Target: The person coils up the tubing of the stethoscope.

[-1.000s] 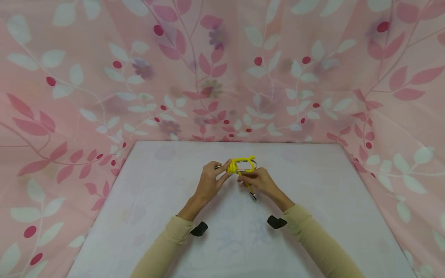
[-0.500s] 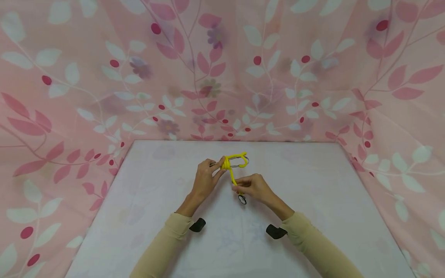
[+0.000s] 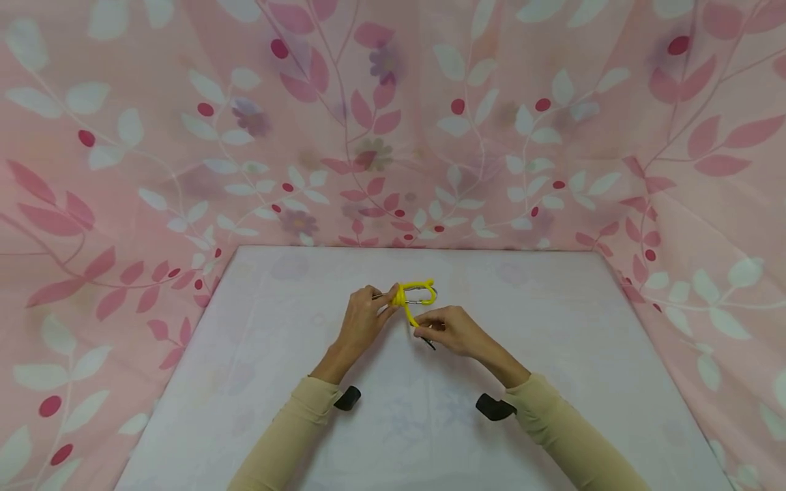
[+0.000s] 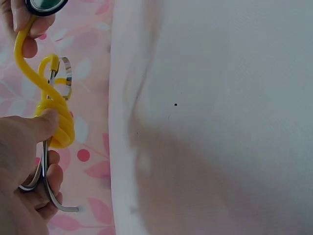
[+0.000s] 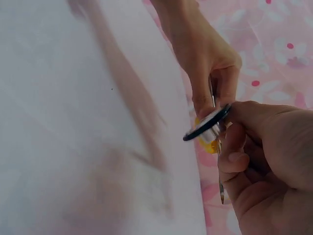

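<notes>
A stethoscope with yellow tubing (image 3: pixel 400 296) is held up over the table between both hands. My left hand (image 3: pixel 361 319) grips the coiled tubing with the thumb across the wraps, and the metal ear tubes (image 4: pixel 46 171) run under it past the fingers in the left wrist view. Beyond the coil, a yellow loop (image 3: pixel 433 294) and a shiny metal part stick out to the right. My right hand (image 3: pixel 453 331) pinches the free end of tubing beside the round, dark-rimmed chest piece (image 5: pixel 208 125). Its fingers partly hide the chest piece in the head view.
A white-covered table (image 3: pixel 276 436) lies below the hands. Pink leaf-patterned cloth (image 3: pixel 393 123) hangs behind it and along both sides. Dark wrist-worn cameras (image 3: pixel 495 407) show below the sleeves.
The right hand has drawn the tubing's chest-piece end down from the coil toward the person. The left hand and coil have shifted slightly left. The chest piece has turned.
</notes>
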`<state>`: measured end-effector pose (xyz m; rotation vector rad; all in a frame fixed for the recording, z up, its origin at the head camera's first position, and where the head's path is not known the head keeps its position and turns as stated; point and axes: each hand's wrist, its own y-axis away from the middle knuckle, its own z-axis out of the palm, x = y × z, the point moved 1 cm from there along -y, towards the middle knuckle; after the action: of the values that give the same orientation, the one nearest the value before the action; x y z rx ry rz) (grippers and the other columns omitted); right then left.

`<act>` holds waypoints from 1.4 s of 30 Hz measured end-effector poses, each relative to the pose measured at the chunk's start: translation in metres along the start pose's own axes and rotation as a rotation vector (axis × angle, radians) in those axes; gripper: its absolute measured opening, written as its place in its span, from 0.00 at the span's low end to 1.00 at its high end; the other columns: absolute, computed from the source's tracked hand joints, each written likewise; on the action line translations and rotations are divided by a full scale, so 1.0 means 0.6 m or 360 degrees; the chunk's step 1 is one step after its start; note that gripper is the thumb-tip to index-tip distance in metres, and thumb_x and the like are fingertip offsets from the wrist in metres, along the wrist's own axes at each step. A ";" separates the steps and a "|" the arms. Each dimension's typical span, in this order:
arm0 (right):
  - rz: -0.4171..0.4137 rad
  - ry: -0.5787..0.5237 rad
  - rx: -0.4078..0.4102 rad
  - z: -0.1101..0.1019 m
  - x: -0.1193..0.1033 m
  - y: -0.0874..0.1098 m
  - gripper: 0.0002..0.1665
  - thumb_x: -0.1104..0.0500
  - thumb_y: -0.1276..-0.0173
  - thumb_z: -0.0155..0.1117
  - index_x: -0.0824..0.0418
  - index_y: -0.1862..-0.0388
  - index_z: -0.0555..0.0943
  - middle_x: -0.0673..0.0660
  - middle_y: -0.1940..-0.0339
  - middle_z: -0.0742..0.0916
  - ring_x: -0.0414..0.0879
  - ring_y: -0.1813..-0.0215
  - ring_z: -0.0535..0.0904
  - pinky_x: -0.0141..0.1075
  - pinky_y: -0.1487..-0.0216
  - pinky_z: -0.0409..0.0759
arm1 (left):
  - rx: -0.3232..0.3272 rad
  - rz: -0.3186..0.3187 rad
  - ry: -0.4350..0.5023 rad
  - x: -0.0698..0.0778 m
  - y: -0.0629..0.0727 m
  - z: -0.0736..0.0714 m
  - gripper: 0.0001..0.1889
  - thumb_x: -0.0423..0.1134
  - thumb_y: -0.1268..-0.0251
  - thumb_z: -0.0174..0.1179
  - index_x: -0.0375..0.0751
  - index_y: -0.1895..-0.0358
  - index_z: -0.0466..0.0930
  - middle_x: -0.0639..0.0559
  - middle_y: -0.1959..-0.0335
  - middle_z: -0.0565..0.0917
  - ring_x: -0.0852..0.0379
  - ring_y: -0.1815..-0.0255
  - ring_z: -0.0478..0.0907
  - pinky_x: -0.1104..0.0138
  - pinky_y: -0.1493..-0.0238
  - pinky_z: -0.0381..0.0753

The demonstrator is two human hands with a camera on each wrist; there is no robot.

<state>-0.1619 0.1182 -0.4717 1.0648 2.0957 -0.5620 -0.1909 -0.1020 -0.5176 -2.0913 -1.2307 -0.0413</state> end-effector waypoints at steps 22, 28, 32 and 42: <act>-0.0604 0.0666 0.0457 0.002 -0.008 0.002 0.14 0.63 0.41 0.72 0.58 0.54 0.88 0.52 0.57 0.90 0.47 0.53 0.87 0.42 0.49 0.84 | -0.0146 0.0150 0.0003 0.018 0.016 0.006 0.25 0.39 0.46 0.73 0.52 0.42 0.83 0.45 0.68 0.80 0.51 0.69 0.76 0.55 0.56 0.77; -0.0567 0.0686 0.0495 -0.001 0.003 0.000 0.15 0.62 0.41 0.72 0.59 0.53 0.87 0.52 0.58 0.90 0.45 0.58 0.86 0.39 0.53 0.85 | -0.0115 0.0169 0.0018 0.016 0.017 0.004 0.28 0.38 0.48 0.74 0.51 0.40 0.82 0.45 0.66 0.80 0.50 0.65 0.77 0.54 0.52 0.77; -0.0574 0.0682 0.0516 -0.004 0.015 -0.001 0.15 0.61 0.40 0.71 0.59 0.53 0.87 0.52 0.59 0.90 0.45 0.59 0.85 0.39 0.54 0.85 | -0.0121 0.0161 0.0052 0.015 0.015 0.001 0.29 0.37 0.48 0.74 0.50 0.39 0.81 0.44 0.65 0.80 0.49 0.63 0.78 0.52 0.50 0.76; -0.0662 0.0887 0.0550 -0.007 0.026 -0.003 0.16 0.62 0.42 0.73 0.56 0.53 0.86 0.50 0.57 0.91 0.46 0.58 0.80 0.36 0.54 0.83 | -0.0105 0.0189 0.0126 0.017 0.012 0.002 0.29 0.35 0.49 0.75 0.49 0.40 0.81 0.43 0.65 0.80 0.50 0.64 0.77 0.51 0.52 0.77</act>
<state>-0.1715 0.1279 -0.4804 1.0580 2.8177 -0.9391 -0.1802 -0.0955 -0.5185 -2.1946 -1.0701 -0.1113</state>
